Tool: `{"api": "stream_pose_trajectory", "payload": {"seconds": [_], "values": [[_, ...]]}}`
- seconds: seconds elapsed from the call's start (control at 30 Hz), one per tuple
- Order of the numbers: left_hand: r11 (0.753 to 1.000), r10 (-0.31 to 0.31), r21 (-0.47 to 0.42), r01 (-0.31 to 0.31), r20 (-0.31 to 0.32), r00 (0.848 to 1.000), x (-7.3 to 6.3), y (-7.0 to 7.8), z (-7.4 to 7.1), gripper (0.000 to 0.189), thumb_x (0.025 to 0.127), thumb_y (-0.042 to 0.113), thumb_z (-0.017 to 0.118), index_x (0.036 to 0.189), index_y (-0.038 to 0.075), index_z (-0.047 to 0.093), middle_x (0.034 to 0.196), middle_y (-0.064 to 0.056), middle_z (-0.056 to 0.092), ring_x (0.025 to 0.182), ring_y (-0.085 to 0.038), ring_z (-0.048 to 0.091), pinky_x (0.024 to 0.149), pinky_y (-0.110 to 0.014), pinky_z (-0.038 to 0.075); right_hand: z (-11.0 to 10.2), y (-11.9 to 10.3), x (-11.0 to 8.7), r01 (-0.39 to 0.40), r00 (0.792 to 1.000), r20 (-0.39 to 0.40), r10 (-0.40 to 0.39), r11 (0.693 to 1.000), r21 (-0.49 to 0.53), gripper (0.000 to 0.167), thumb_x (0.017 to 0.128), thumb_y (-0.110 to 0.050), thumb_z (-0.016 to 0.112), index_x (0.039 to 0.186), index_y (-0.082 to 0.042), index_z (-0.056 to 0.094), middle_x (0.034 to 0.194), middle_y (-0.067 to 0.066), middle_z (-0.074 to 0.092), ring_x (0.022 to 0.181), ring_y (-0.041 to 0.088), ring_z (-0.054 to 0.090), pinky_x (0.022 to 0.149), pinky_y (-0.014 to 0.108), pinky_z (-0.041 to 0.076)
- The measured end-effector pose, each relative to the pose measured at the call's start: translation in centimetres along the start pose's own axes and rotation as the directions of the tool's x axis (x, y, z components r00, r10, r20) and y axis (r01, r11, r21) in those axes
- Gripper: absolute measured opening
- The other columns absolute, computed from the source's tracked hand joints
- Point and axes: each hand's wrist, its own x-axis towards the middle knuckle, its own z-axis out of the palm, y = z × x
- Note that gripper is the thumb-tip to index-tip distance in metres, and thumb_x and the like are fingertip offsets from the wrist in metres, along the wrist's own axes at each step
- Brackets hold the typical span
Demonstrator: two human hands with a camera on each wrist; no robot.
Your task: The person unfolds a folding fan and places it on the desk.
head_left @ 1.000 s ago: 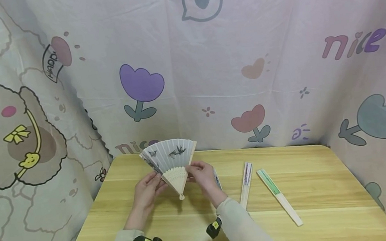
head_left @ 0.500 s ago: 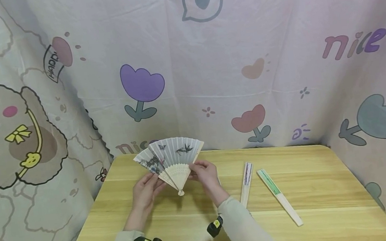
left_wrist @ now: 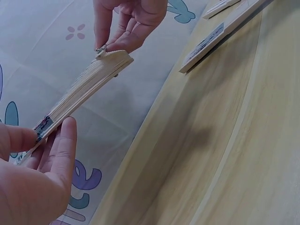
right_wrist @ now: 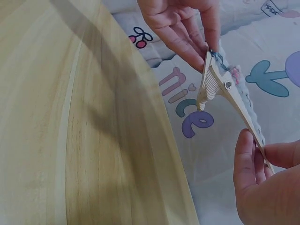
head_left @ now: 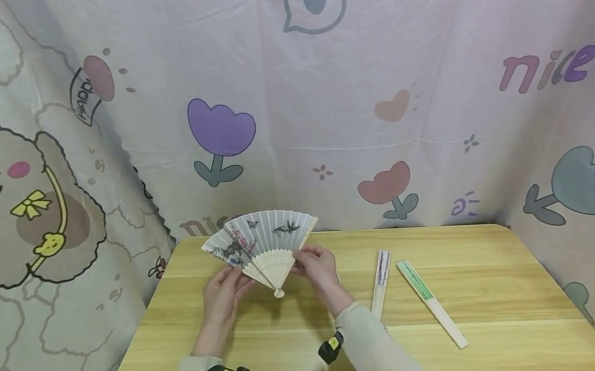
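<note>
A partly spread folding fan (head_left: 272, 236) is held up over the table, its white leaf printed with birds, blossoms and a butterfly. My left hand (head_left: 222, 295) pinches its left outer rib between thumb and fingers. At the other side my right hand (head_left: 317, 271) pinches the right outer rib. The ribs meet at the pivot below, between both hands. Seen edge-on in the left wrist view, the fan (left_wrist: 86, 84) has its ribs stacked closely. In the right wrist view the rivet of the fan (right_wrist: 228, 86) shows.
To the right on the wooden table (head_left: 504, 285) lie a folded fan with a purple print (head_left: 380, 279) and a folded fan with a green print (head_left: 431, 301). Another folded fan is mostly hidden behind my right hand. A patterned cloth (head_left: 422, 27) hangs behind the table.
The fan has spread wider, its left section opening out and showing more of the blossom print. Both hands have moved slightly apart, still pinching the outer ribs.
</note>
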Motion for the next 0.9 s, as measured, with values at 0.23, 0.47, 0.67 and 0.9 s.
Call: {"api": "stream_pose_trajectory", "payload": {"seconds": [0.23, 0.47, 0.67, 0.9], "values": [[1.000, 0.022, 0.004, -0.022, -0.037, 0.999, -0.11, -0.06, -0.01, 0.029, 0.107, 0.002, 0.057, 0.130, -0.016, 0.054, 0.091, 0.001, 0.074, 0.081, -0.010, 0.076, 0.088, -0.027, 0.068, 0.10, 0.15, 0.22, 0.013, 1.000, -0.019, -0.012, 0.999, 0.047, 0.015, 0.099, 0.001, 0.067, 0.109, 0.005, 0.057, 0.081, 0.002, 0.069, 0.069, 0.010, 0.069, 0.066, 0.022, 0.067], [0.998, 0.045, -0.033, -0.048, -0.089, 0.995, -0.26, -0.38, -0.15, 0.011, 0.106, 0.000, 0.058, 0.110, -0.010, 0.057, 0.083, -0.001, 0.073, 0.075, -0.012, 0.075, 0.083, -0.028, 0.069, 0.14, 0.11, 0.08, 0.021, 0.999, -0.028, -0.019, 0.997, 0.079, 0.013, 0.099, 0.002, 0.067, 0.106, 0.003, 0.056, 0.080, 0.002, 0.069, 0.069, 0.011, 0.069, 0.067, 0.023, 0.067], [0.999, 0.047, -0.019, -0.050, -0.110, 0.993, -0.50, -0.55, -0.16, 0.015, 0.107, 0.002, 0.057, 0.113, -0.011, 0.055, 0.085, 0.000, 0.072, 0.078, -0.011, 0.075, 0.086, -0.028, 0.069, 0.10, 0.19, 0.09, 0.025, 0.999, -0.043, -0.020, 0.994, 0.104, 0.012, 0.099, 0.003, 0.066, 0.105, 0.004, 0.057, 0.080, 0.004, 0.070, 0.070, 0.012, 0.070, 0.069, 0.025, 0.068], [0.999, 0.039, -0.028, -0.044, -0.140, 0.989, -0.90, -0.72, -0.09, 0.021, 0.107, 0.003, 0.057, 0.119, -0.014, 0.054, 0.086, 0.000, 0.073, 0.079, -0.011, 0.076, 0.089, -0.030, 0.068, -0.02, 0.39, 0.11, 0.027, 0.999, -0.046, -0.022, 0.993, 0.116, 0.013, 0.099, 0.003, 0.066, 0.106, 0.005, 0.056, 0.080, 0.004, 0.071, 0.069, 0.013, 0.070, 0.069, 0.025, 0.068]]}}
